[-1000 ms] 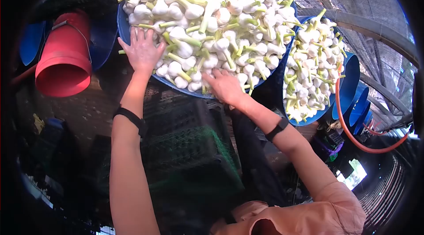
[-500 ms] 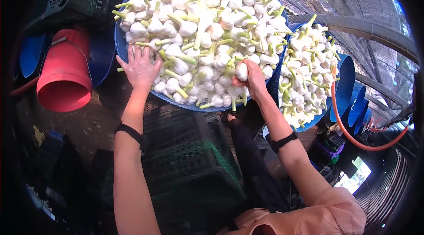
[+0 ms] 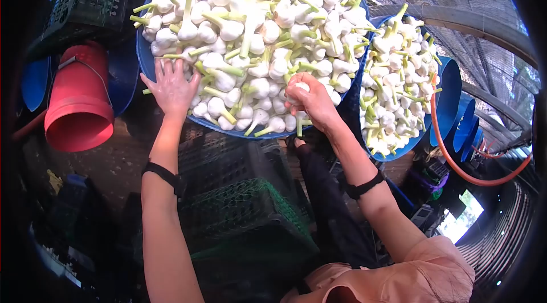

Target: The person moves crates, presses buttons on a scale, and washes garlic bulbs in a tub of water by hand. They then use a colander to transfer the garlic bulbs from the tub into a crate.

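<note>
Garlic bulb (image 3: 301, 85) is clasped in the curled fingers of the right hand (image 3: 312, 106), just above the near rim of the big blue basin (image 3: 239, 132), with black crates (image 3: 245, 200) closer in under the forearms. The left hand (image 3: 171, 87) lies flat, fingers spread, on the garlic heap (image 3: 256, 23) at the basin's near-left edge, with a dark gap between it and the red bucket (image 3: 77, 103). Farther right, a second blue basin (image 3: 399, 153) of garlic crowds the first, and an orange hose (image 3: 456, 166) curves past its outer side.
</note>
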